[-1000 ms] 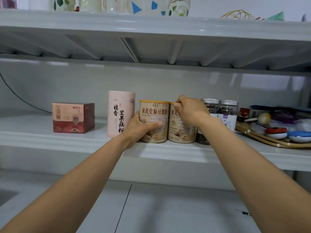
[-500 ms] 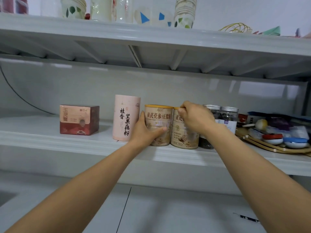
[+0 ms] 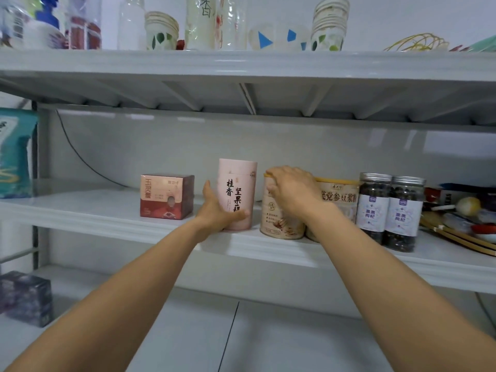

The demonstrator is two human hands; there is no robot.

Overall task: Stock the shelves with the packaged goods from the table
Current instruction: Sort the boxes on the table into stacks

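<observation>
On the middle shelf (image 3: 107,218), a broad white board that spans the view, we log the packaged goods in one row near the front edge. Overhead, the upper shelf (image 3: 241,65) carries stacks of paper cups (image 3: 161,30). At far left, past the shelf post, a teal bag (image 3: 16,154) stands upright. Below it, on a lower level, sits a dark box (image 3: 25,298). At the right end of the middle shelf, a wooden tray (image 3: 456,237) holds small dishes.

Row, left to right:
- red box (image 3: 166,197), apart from the rest
- pink canister (image 3: 237,183), upright
- left tan can (image 3: 279,224), just beside the canister, with a narrow gap
- right tan can (image 3: 338,194). The right forearm covers the seam between the two cans, so we cannot tell if they touch.
- left jar (image 3: 373,208) and right jar (image 3: 402,213), pressed side by side, both full of dark berries

Hands:
- Left hand (image 3: 214,210) grips the lower part of the pink canister, thumb across the front, fingers round the left side.
- Right hand (image 3: 292,189) clamps over the top rim of the left tan can, fingers curled on the lid edge.

Both containers appear to sit on the shelf.
</observation>
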